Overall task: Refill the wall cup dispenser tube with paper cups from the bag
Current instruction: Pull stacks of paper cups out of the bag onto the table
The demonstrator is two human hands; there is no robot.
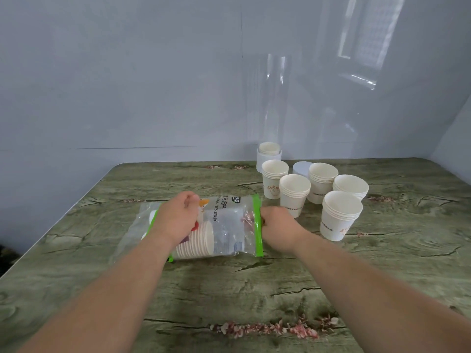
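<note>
A clear plastic bag [226, 230] with green zip edges lies on its side mid-table, and a stack of paper cups [197, 242] shows inside it. My left hand [175, 217] presses down on the bag's left part, gripping it over the cups. My right hand [279, 226] pinches the green zip strip [258, 225] at the bag's right end. The clear dispenser tube [271, 103] stands upright against the back wall, with a few cups [269, 148] at its bottom above a white base.
Several short stacks of paper cups [340, 215] stand at the back right of the table, between the bag and the tube. A white lid [302, 168] lies among them. The wood-pattern table [229, 289] has its left edge running diagonally.
</note>
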